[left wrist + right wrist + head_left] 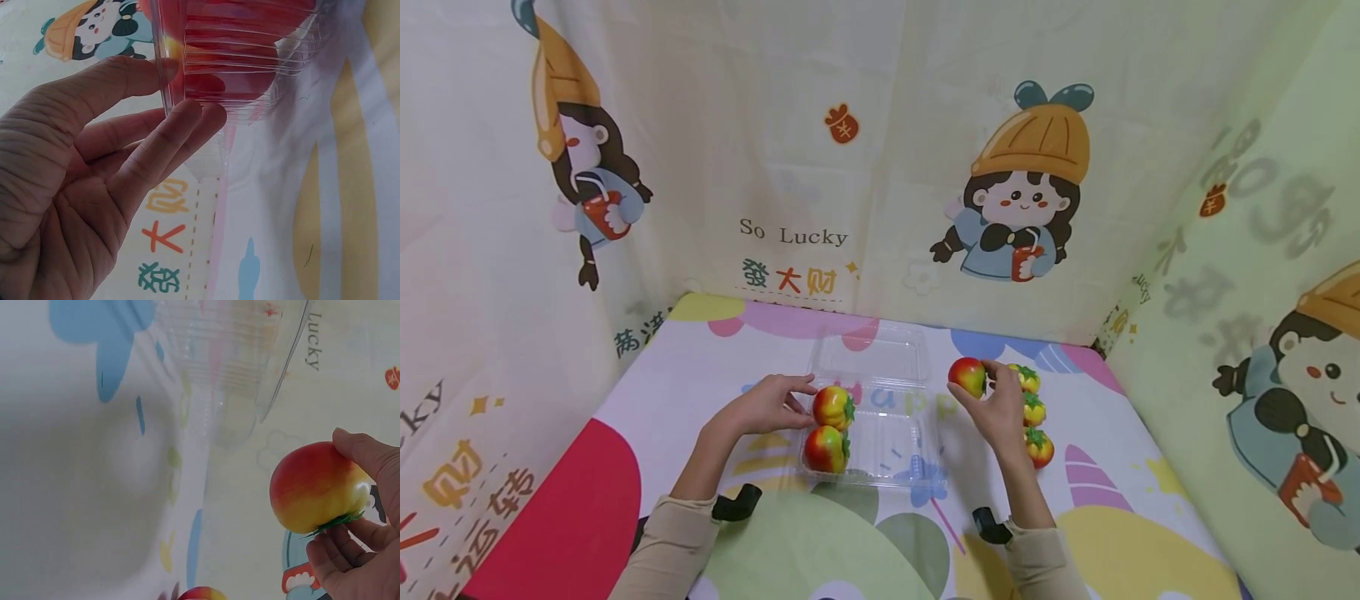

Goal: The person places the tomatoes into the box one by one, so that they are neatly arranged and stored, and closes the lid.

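Right of the clear tray (886,454), my right grip (996,410) pinches a fruit (965,377). I'd steady the rim (167,39), seemingly pinched by my left grip (766,406).

Plastic tray (891,442), free room at right, two fruits (827,450) blocking its left, three more fruits (1035,410) beside my right grip (1000,408)

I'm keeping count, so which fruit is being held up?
The fruit in the right hand. Two others sit in the box, and three more stand in a row to that hand's right.
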{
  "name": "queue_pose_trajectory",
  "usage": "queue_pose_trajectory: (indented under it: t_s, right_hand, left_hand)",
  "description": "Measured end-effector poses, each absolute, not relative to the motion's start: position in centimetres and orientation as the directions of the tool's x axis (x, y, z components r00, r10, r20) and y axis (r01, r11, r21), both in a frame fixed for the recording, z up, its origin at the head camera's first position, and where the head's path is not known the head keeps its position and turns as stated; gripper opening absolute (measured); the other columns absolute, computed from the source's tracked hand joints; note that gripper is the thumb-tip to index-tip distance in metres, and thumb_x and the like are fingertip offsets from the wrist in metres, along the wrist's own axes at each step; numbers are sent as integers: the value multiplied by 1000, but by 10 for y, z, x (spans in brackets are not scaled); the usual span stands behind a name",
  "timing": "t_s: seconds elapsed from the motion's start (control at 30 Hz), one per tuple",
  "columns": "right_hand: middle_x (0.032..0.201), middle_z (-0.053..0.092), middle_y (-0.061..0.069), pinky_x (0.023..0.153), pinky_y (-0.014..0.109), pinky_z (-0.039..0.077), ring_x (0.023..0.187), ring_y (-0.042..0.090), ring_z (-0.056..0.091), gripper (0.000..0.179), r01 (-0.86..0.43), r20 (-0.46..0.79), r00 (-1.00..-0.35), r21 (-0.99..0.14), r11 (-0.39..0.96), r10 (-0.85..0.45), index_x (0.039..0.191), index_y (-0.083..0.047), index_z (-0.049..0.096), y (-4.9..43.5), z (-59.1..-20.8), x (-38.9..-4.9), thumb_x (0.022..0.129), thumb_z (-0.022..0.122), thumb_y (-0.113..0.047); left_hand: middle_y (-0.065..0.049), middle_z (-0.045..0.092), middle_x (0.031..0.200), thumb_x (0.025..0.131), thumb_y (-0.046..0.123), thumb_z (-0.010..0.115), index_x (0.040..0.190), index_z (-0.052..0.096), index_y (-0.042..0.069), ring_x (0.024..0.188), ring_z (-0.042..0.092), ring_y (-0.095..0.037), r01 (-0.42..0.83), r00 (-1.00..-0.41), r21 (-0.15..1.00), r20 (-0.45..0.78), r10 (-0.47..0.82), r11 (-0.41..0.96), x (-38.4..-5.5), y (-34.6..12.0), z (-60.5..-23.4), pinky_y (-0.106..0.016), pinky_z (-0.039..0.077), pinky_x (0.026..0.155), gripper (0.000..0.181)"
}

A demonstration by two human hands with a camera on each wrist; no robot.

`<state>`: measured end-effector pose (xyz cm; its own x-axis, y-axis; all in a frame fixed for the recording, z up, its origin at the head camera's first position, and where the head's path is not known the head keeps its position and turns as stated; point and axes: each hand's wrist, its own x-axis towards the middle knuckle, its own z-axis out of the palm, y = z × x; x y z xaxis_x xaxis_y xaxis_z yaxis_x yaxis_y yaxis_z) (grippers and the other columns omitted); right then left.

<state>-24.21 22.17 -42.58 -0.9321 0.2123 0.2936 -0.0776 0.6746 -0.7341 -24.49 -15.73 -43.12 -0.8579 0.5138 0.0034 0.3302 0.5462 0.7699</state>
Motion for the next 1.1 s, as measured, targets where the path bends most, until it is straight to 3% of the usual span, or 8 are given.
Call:
queue_pose_trajectory:
  t_s: [0.5, 1.1]
  right_hand:
    - [134, 53, 13, 100, 50, 53, 118, 31, 53, 73, -112, 301, -935, -754, 647, 188, 138, -7, 49, 205, -422, -233, 81, 87, -30]
    - [134, 54, 16, 102, 53, 52, 119, 34, 56, 73, -176, 304, -948, -755, 632, 99, 139, -4, 49, 182, -425, -224, 81, 87, -29]
  left_hand:
    - [-26, 50, 150, 87, 12, 81, 138, 59, -6, 96, 74, -21, 336, -858, 769, 11, 514, 544, -245, -157, -432, -30, 62, 78, 59]
    - [-24, 56, 145, 87, 14, 81, 141, 57, -6, 96, 74, -21, 335, -858, 766, 7, 514, 549, -247, -158, -434, -29, 62, 76, 62]
